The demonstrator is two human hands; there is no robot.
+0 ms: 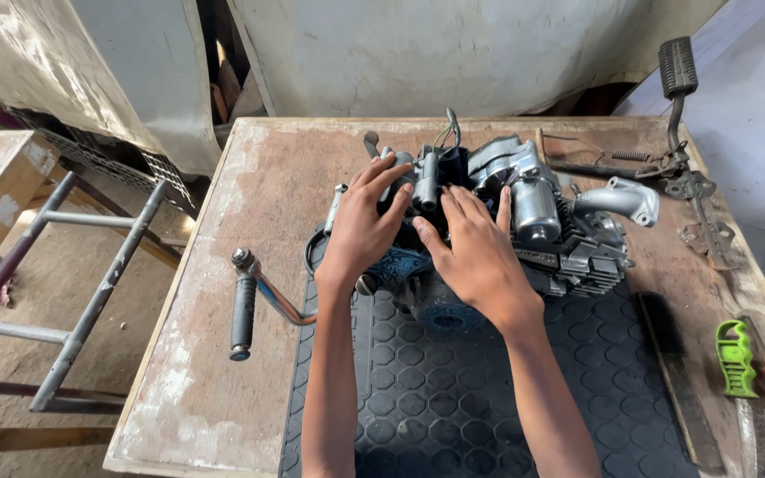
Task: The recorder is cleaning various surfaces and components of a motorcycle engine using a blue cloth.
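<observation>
a: nearest the camera, what's there?
b: a black rubber mat [453, 398] with a hexagon pattern, lying on the wooden table [197, 354]. both forearms stretch over it, away from the person.
a: and the hands?
b: the left hand [360, 226] and right hand [475, 252] lie flat, fingers spread, not clenched — both pressed on a small engine [524, 221] at the mat's far edge. they sit close but apart; nothing is gripped as far as i can see.
a: how does the engine lie?
b: straight ahead of both hands, its long axis running left to right across the table. the left hand covers its left end, the right hand its middle — so neither is clearly nearer. the finned cylinder end on the right is bare.
a: anything sticking out?
b: a kick lever [250, 310] with a black grip juts out to the left, beyond the mat.
a: farther out?
b: a foot pedal [679, 97] on the far right. to the near right, a green-handled tool [737, 358]. no containers in view.
</observation>
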